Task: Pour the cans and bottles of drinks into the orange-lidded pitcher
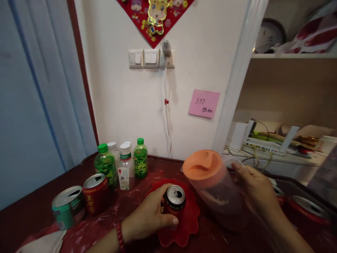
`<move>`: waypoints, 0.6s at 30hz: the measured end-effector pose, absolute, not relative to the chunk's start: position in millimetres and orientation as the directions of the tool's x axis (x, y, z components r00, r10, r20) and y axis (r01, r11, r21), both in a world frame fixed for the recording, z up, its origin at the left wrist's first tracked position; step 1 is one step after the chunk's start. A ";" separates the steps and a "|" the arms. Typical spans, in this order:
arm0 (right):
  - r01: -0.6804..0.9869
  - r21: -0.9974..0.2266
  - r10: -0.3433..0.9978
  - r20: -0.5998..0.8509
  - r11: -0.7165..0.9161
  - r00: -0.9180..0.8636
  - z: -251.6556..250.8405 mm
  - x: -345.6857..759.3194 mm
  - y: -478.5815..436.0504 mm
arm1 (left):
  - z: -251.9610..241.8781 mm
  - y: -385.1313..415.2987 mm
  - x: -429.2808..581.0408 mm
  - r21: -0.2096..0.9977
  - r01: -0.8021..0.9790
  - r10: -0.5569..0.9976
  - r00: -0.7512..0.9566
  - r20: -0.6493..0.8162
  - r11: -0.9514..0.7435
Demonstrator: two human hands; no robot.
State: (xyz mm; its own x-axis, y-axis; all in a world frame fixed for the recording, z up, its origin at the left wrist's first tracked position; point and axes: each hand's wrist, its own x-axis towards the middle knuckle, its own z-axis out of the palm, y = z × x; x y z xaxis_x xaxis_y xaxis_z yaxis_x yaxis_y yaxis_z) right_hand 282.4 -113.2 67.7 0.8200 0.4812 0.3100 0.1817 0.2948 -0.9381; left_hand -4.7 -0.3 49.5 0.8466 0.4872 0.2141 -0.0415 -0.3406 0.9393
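My left hand [147,214], with a red bead bracelet at the wrist, is wrapped round a dark drink can [176,198] with an opened top. The can stands upright over a red scalloped plate [191,225]; whether it touches the plate I cannot tell. To the right, my right hand [254,186] grips the handle of a clear plastic pitcher [221,196] with an orange lid. The pitcher leans to the left, its lid near the plate's right edge. Its lower part is dim and blurred.
On the left stand a green can [67,207], a red can [96,191], green-capped bottles [140,160] and white-capped bottles [126,163]. More cans [308,211] are at the right. A white cord [166,123] hangs down the wall behind; a shelf holds a router [263,144].
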 end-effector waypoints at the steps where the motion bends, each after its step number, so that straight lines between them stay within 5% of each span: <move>1: 0.136 -0.937 0.480 0.285 0.321 0.830 65.9 280.4 -109.6 | 51.0 -0.8 -4.2 0.941 -0.051 0.483 0.848 0.218 -0.335; 9: -0.056 -0.852 0.410 0.192 0.521 0.892 45.0 269.9 -88.8 | 52.3 -0.2 -2.4 0.937 -0.004 0.472 0.863 0.180 -0.350; 18: -0.069 -0.818 0.416 0.216 0.571 0.883 2.5 282.7 -70.2 | 41.0 5.8 -1.8 0.925 0.047 0.495 0.855 0.158 -0.377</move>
State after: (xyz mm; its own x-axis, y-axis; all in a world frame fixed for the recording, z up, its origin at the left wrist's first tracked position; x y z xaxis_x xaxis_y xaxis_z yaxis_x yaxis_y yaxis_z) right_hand 282.7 -70.2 2.5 0.8833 0.4161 0.2160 -0.0687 0.5706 -0.8183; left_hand -1.8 5.8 41.0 0.8545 0.4949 0.1578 0.0475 -0.3770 0.9250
